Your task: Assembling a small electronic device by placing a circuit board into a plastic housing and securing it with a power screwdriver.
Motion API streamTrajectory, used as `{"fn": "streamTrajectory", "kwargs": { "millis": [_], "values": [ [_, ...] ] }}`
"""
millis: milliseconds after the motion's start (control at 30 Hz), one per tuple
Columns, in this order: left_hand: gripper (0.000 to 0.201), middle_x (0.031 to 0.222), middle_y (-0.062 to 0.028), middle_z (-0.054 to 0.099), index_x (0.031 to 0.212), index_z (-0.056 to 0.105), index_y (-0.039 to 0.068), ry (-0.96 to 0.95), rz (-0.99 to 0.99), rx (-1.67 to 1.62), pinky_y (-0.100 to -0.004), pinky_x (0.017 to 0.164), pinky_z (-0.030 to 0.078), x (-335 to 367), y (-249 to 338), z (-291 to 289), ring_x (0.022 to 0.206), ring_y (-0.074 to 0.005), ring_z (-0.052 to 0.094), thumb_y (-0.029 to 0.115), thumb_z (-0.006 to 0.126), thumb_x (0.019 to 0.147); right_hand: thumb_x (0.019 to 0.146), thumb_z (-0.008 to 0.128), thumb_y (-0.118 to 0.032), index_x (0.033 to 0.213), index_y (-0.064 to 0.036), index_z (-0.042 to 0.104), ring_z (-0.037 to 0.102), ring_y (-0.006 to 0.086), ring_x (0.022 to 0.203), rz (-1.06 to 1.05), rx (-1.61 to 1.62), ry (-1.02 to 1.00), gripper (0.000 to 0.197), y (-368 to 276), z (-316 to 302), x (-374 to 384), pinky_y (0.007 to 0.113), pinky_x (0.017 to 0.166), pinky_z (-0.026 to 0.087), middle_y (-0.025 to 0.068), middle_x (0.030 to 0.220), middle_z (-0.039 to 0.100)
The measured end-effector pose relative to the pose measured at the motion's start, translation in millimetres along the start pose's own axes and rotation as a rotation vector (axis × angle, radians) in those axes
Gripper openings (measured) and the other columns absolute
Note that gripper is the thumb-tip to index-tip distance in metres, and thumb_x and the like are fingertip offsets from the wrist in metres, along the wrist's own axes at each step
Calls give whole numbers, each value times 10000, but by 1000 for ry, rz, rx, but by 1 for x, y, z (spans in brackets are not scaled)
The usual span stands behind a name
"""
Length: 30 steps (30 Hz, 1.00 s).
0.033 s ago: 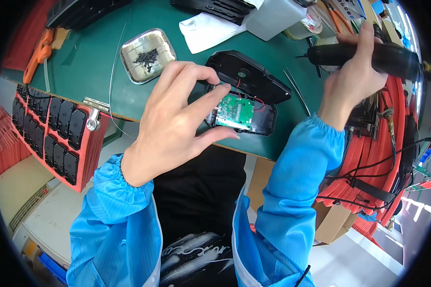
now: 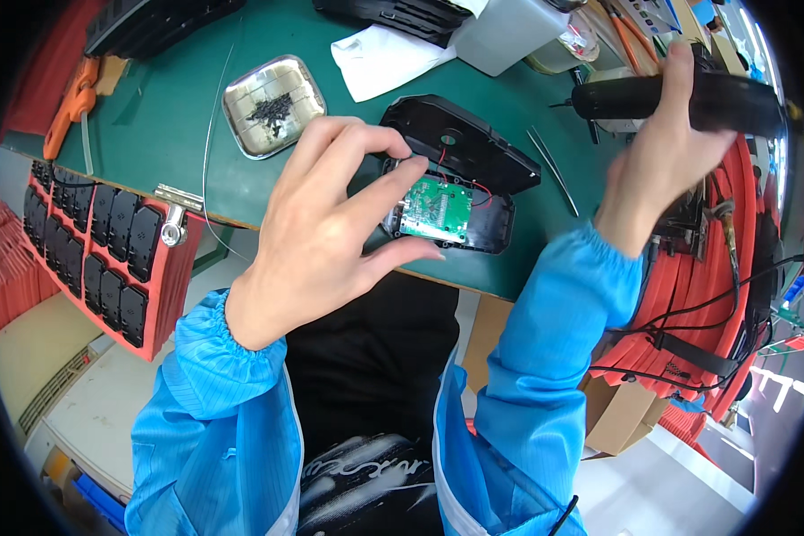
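On the bench edge lies a black plastic housing (image 2: 502, 234) holding a green circuit board (image 2: 439, 213). Its other black half (image 2: 463, 143) leans open behind, joined by thin red wires (image 2: 482, 189). My left hand (image 2: 317, 232) closes on the housing's left end, thumb at the near side and fingers at the far side; it covers that end. At the right, raised off the bench, my right hand (image 2: 665, 165) is wrapped around a black electric screwdriver (image 2: 724, 100). The screwdriver's thin bit points left, apart from the housing.
A metal dish (image 2: 232, 98) of small dark screws stands beyond my left hand. Tweezers (image 2: 554, 170) lie right of the housing. A white cloth (image 2: 375, 67), a grey box (image 2: 500, 40) and an orange glue gun (image 2: 70, 107) are further out. Red trays of black parts (image 2: 107, 259) hang at left.
My right hand has shifted slightly, tilting a little with the screwdriver. My left hand and the housing look almost the same.
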<state>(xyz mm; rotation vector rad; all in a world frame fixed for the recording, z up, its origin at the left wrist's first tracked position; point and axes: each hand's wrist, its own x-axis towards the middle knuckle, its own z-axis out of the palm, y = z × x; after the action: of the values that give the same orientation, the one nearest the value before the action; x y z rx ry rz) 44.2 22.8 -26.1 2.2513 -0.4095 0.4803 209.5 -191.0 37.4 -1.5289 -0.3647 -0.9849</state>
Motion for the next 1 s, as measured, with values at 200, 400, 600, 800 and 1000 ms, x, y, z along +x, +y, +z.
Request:
{"fn": "streamTrajectory", "kwargs": {
  "millis": [200,400,600,800,1000],
  "values": [
    [571,1218,-89,676,1107,711,19,-25,34,-26,-439,899,519,4,2,-2,1102,-331,593,169,937,605,1004,685,-131,1103,21,664,646,166,891,106,-392,-388,182,-53,-39,-58,307,786,529,107,968,694],
    [544,1264,-65,720,1121,724,56,-65,-23,-64,-459,987,486,4,8,-1,1159,-339,588,173,926,630,968,661,-38,1057,26,683,656,243,804,312,-380,-828,112,-60,-47,-80,330,773,523,164,922,686],
    [478,1307,-10,714,1156,747,98,-140,99,150,-495,1088,395,0,12,0,1187,-326,585,176,879,703,951,660,-6,1055,41,673,675,255,830,555,-321,-884,115,-75,-61,-80,339,781,537,183,1022,725],
    [484,1281,-40,723,1164,762,73,-86,207,310,-528,1065,431,-9,15,7,1206,-333,604,166,874,702,892,718,-13,1016,38,669,707,287,927,444,-138,-902,143,-62,-76,-85,335,843,552,199,1175,730],
    [484,1240,-116,728,1128,754,-16,115,22,234,-486,961,530,-22,12,-1,1177,-356,648,131,889,688,803,795,-14,963,22,681,720,312,987,370,-131,-1009,200,-62,-84,-83,342,873,559,215,1249,707]
  ]
}}
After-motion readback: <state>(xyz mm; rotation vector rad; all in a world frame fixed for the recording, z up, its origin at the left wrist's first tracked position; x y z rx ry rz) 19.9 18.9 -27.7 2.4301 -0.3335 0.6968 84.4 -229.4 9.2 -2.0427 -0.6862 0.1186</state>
